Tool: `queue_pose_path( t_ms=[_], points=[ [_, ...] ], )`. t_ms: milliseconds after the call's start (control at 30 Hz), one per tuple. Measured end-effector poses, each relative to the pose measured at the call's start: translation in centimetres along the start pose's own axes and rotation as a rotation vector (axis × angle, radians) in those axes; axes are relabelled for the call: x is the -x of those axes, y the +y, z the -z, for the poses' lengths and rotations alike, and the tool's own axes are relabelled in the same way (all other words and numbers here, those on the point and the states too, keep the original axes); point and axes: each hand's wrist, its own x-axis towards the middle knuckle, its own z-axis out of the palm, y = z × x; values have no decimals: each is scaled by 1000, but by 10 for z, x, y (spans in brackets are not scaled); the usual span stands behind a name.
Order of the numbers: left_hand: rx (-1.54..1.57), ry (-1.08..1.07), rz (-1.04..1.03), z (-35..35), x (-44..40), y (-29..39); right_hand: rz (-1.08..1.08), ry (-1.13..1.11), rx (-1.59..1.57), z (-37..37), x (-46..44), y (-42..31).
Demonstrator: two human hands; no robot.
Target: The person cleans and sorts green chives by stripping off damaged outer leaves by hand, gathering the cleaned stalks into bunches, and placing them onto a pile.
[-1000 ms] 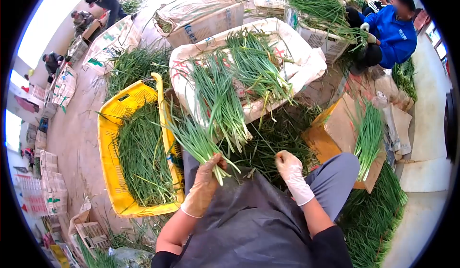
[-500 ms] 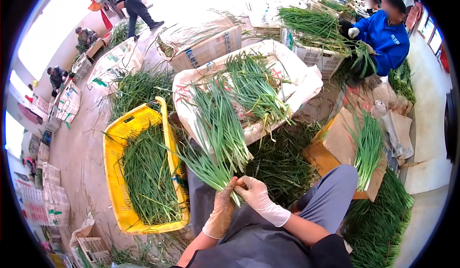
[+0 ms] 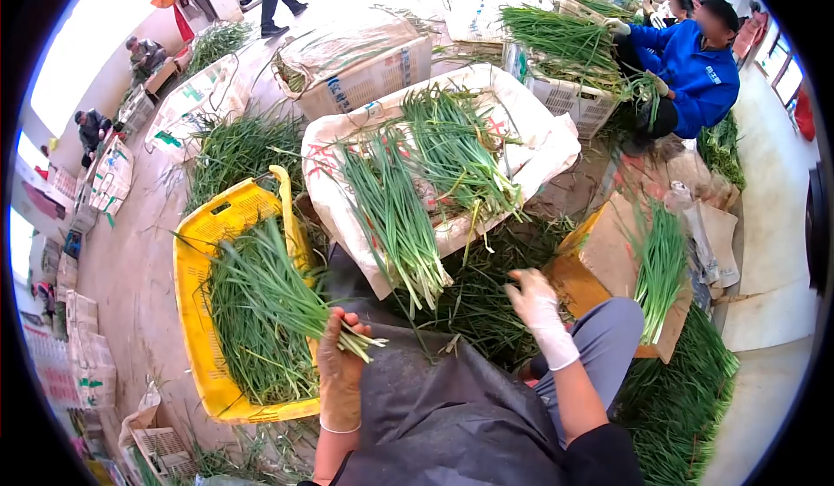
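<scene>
My left hand (image 3: 341, 377), in a thin glove, is closed around a small bunch of spring onions (image 3: 282, 299). Their white ends stick out to the right past my fingers, and the green tops hang over the yellow crate (image 3: 200, 338). Over a heap of dark green leaves (image 3: 491, 317), my gloved right hand (image 3: 534, 304) holds nothing, its fingers apart. In front of me, a crate lined with white sacking (image 3: 543, 138) carries two larger piles of spring onions (image 3: 400, 221), white ends toward me.
On the right, a bundle of spring onions (image 3: 658, 264) rests on a cardboard box (image 3: 599, 260). More greens (image 3: 686, 399) lie below it. A co-worker in blue (image 3: 699, 73) sits by a full white crate (image 3: 573, 104). Another person's legs (image 3: 274, 4) show at the back.
My hands have parted. The left one has carried the bunch left and down, its tops now over the yellow crate. My right hand has let go and moved right.
</scene>
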Motion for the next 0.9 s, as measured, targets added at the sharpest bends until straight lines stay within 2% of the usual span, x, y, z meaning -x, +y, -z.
queue_pose_path(
  t_ms=[67,133,200,267,300,400,467,533,600,633,733,800,867,900],
  points=[
    [-71,89,-33,-21,-3,-4,-105,-202,-542,9,-24,-65],
    [-31,135,-2,-29,-6,-17,110,-364,-750,8,-19,-119],
    [0,129,21,-25,-10,-30,256,-410,-664,18,-6,-158],
    [15,122,72,-22,-11,-39,604,-170,-354,-4,0,-162],
    [15,154,87,-24,-9,-39,667,-23,-354,-8,2,-163],
    [-61,159,153,-11,-13,-47,661,-58,-453,-3,8,-147],
    [-117,242,99,-20,-5,-57,639,-70,-496,0,12,-126],
    [-141,261,-15,-15,-11,-45,523,-5,-661,1,17,-95],
    [-126,301,-78,-18,-13,-22,320,-103,-224,6,19,-59],
    [-151,284,-109,-22,-15,-16,103,-73,-233,2,17,-57],
    [-165,264,-106,-19,-22,-23,-85,41,-603,2,-9,-90],
    [-143,237,-57,-23,-23,-35,28,90,-282,-26,-34,-100],
    [-163,210,-40,-18,-25,-45,39,-266,-78,-61,-58,-89],
    [-151,212,22,-15,-24,-47,17,-275,-34,-61,-62,-94]
  ],
)
